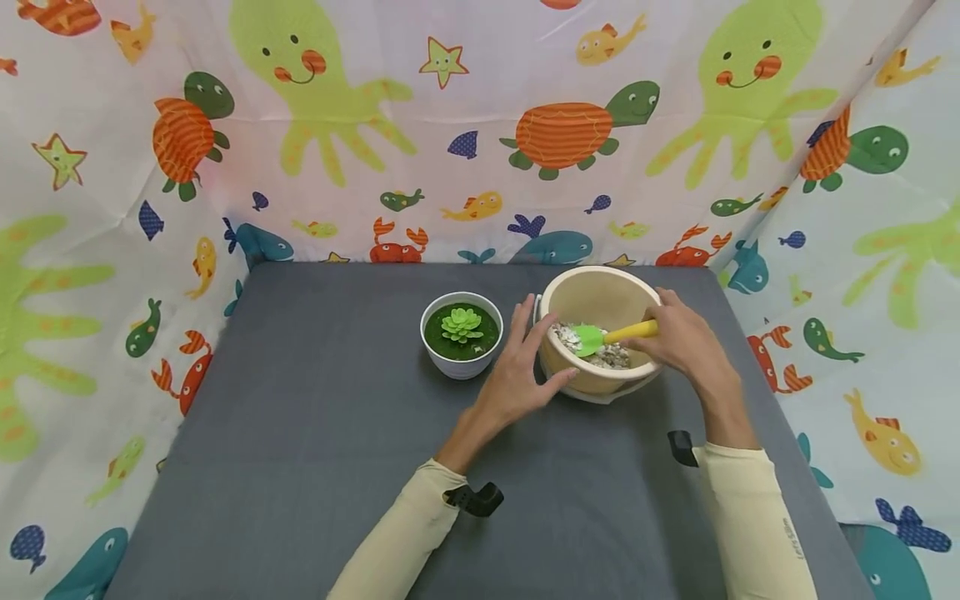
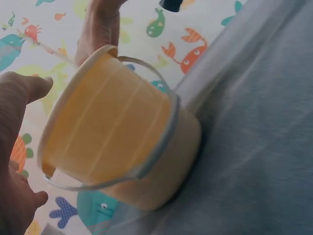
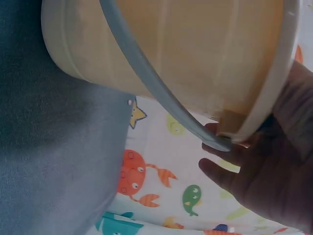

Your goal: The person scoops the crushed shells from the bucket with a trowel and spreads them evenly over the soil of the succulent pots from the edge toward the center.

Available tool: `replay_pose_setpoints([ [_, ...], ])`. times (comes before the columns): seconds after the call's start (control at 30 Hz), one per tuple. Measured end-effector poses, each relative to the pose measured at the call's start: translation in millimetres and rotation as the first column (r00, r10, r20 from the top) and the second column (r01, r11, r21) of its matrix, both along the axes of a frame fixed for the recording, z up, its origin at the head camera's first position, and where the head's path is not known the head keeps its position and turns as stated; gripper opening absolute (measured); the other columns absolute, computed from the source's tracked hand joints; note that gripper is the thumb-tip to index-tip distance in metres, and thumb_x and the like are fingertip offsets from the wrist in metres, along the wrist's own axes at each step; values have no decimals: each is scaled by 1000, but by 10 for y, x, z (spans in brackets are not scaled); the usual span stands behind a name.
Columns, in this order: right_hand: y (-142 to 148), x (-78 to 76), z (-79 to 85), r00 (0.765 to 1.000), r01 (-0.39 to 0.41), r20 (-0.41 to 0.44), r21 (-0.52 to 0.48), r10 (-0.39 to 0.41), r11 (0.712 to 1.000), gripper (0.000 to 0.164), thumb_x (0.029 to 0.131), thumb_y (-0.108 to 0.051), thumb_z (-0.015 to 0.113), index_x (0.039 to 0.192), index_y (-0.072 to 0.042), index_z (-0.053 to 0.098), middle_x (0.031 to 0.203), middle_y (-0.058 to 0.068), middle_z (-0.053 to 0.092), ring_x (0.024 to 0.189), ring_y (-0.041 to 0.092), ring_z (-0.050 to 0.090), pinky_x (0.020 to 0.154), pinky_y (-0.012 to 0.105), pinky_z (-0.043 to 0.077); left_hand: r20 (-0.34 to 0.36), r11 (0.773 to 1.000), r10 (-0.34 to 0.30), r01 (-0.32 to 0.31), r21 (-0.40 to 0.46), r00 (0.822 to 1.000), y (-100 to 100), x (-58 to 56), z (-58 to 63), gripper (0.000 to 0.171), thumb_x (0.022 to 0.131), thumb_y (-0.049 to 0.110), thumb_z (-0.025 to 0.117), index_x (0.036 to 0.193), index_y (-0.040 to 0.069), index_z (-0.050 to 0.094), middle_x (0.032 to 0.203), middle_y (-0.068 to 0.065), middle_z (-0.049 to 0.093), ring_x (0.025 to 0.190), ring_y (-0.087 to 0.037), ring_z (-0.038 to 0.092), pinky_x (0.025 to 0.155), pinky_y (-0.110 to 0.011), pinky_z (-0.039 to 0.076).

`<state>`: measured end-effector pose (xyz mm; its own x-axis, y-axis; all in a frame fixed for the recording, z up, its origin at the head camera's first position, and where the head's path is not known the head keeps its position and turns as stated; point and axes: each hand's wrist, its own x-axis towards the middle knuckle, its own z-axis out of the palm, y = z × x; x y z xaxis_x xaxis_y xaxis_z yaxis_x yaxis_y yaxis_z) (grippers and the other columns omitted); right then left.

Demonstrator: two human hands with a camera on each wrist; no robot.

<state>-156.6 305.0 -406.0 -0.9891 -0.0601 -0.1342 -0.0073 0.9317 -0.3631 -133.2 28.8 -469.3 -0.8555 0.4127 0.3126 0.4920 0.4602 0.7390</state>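
Note:
A cream bucket (image 1: 592,383) with a grey bail handle (image 3: 146,73) stands on the table at right, gritty pale material (image 1: 611,357) in its bottom. Inside it leans a toy shovel (image 1: 590,340) with a green blade and a yellow handle. My right hand (image 1: 686,337), over the bucket's right rim, pinches the handle's end; in the right wrist view other fingers (image 3: 220,174) extend outside the bucket wall. At the bucket's left side, my left hand (image 1: 517,375) has its fingers spread, thumb near the front rim. The left wrist view shows those fingers (image 2: 36,88) apart from the wall.
Left of the bucket, close to my left hand, stands a white bowl (image 1: 459,367) holding a green succulent (image 1: 461,325) on dark green fill. A grey cloth covers the table (image 1: 322,433). Sea-animal curtains (image 1: 465,100) hang along the back and both sides.

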Motion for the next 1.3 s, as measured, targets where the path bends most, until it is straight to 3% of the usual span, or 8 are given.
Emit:
replay_pose_setpoints([
  [0.17, 33, -59, -95, 1000, 14, 25, -116, -11, 993, 80, 83, -32, 88, 140, 11, 54, 148, 35, 47, 130, 51, 49, 102, 64, 51, 141, 998, -2, 11, -65, 990, 163, -153, -38, 122, 85, 59, 81, 170, 18, 3, 178, 4, -10, 167, -29, 4, 126, -57, 34],
  [0.27, 23, -46, -123, 1000, 24, 19, -174, -21, 985, 79, 83, -24, 88, 139, 16, 52, 154, 36, 41, 139, 53, 43, 109, 68, 47, 201, 999, -3, 12, -46, 980, 208, -167, -80, 130, 82, 59, 84, 170, 19, -3, 177, 7, -12, 167, -26, 4, 129, -55, 30],
  [0.37, 3, -28, -135, 999, 31, -19, -214, -36, 976, 82, 83, -19, 87, 144, 19, 46, 159, 36, 31, 143, 56, 36, 110, 70, 46, 201, 1000, 14, -12, -9, 979, 216, -170, -82, 131, 80, 57, 86, 170, 20, -1, 177, 8, -10, 167, -25, 6, 129, -55, 29],
  [0.5, -22, 24, -140, 996, 55, -57, -253, -71, 966, 88, 84, -19, 87, 149, 17, 41, 157, 36, 35, 135, 53, 42, 99, 65, 54, 176, 1000, 16, -16, -4, 984, 217, -168, -79, 130, 80, 57, 86, 170, 18, 1, 178, 7, -9, 167, -23, 5, 130, -52, 29],
  [0.77, -2, 161, -54, 986, 99, -107, -238, -127, 966, 73, 86, -27, 85, 136, 17, 57, 151, 35, 50, 138, 54, 43, 101, 68, 51, 165, 1000, -1, 2, -2, 986, 225, -174, -88, 129, 82, 57, 85, 170, 17, 0, 177, 7, -10, 167, -25, 5, 129, -51, 31],
  [0.87, 5, 195, -5, 984, 101, -121, -230, -131, 968, 51, 87, -29, 84, 111, 15, 73, 168, 30, 27, 149, 57, 29, 108, 74, 43, 158, 1000, 1, -2, 5, 987, 210, -190, -80, 129, 81, 55, 86, 170, 18, 0, 178, 7, -10, 167, -26, 6, 128, -52, 31],
  [1.0, 17, 239, 53, 981, 104, -135, -229, -138, 968, 48, 88, -27, 83, 109, 15, 73, 170, 28, 25, 150, 57, 28, 110, 79, 37, 157, 1000, 2, -1, -1, 988, 189, -197, -87, 130, 81, 55, 86, 170, 18, -1, 178, 6, -10, 166, -25, 6, 128, -51, 32],
  [1.3, 49, 302, 172, 971, 83, -201, -226, -129, 971, 47, 91, -28, 80, 107, 15, 73, 166, 30, 32, 145, 59, 35, 103, 75, 46, 164, 1000, 0, 2, -11, 986, 155, -209, -80, 130, 82, 55, 85, 170, 19, -3, 177, 6, -12, 166, -27, 4, 128, -51, 32],
])
